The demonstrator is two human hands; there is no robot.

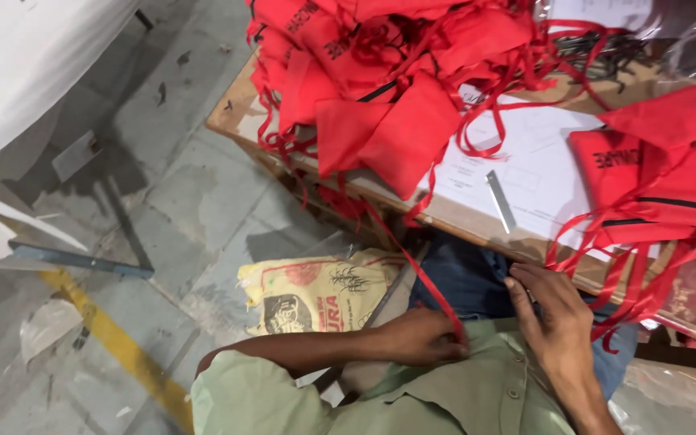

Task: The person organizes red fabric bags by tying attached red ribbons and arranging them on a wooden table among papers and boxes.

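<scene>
Left hand [420,337] fingers pinch red ribbon [432,290] at lap, below table [477,221] edge. Right hand [553,310] fingers curled near lap; grip unclear. Red bags [380,89] heaped on table.

pouches [388,133] red, black zips | ribbon [432,290] red | sack [316,294] yellow, printed
</scene>
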